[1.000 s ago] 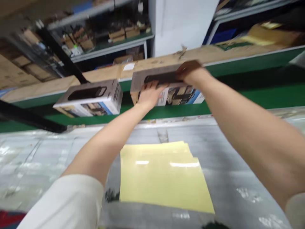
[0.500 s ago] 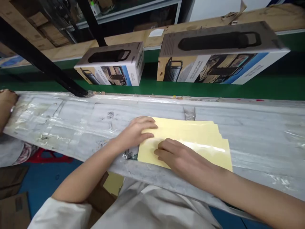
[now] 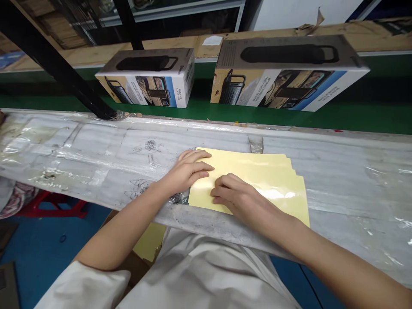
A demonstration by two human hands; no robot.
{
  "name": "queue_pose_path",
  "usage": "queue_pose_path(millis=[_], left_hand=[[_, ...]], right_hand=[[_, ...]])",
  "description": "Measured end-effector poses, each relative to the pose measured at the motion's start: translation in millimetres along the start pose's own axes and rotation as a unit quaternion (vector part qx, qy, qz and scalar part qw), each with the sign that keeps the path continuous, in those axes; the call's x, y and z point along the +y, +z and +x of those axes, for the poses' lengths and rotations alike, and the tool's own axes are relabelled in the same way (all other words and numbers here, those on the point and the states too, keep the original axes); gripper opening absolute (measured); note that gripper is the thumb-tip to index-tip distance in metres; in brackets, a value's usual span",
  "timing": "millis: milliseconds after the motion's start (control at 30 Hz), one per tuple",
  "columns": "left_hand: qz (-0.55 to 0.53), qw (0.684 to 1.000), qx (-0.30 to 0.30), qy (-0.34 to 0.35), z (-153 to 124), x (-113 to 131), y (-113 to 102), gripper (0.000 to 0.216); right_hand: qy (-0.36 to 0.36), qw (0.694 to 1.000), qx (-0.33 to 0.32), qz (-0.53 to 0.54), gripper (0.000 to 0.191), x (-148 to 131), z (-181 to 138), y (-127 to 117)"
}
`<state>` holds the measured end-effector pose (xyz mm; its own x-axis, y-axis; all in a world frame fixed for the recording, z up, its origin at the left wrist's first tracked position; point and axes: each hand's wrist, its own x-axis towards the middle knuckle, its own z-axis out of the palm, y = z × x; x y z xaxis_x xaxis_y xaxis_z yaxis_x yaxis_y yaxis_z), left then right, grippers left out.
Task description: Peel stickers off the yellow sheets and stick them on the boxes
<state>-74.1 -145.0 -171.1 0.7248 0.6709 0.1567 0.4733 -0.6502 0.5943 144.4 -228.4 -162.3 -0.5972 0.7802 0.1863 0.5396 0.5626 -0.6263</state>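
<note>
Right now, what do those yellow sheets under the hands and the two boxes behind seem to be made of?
The yellow sheets look like glossy coated paper, perhaps sticker backing: light glares off them. The two boxes look like printed cardboard with a matte finish, folded edges showing.

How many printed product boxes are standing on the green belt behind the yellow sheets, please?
2. The smaller box lies on the green belt at left, beside the black post; the larger box lies to its right. More may lie outside the frame.
</note>
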Motion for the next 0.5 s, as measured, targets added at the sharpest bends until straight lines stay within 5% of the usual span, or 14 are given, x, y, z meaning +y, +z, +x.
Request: queue_pose_path(millis=[233, 500], left_hand=[[0.063, 0.997, 0.025, 0.032, -3, 2, 4, 0.022], [0.110, 0.980, 0.066, 0.151, -8, 2, 15, 0.025]], right_hand=[[0.004, 1.000, -0.024, -0.003, 0.014, 0, 1, -3], [-0.023, 0.996, -0.059, -0.058, 0.019, 7, 0, 0]])
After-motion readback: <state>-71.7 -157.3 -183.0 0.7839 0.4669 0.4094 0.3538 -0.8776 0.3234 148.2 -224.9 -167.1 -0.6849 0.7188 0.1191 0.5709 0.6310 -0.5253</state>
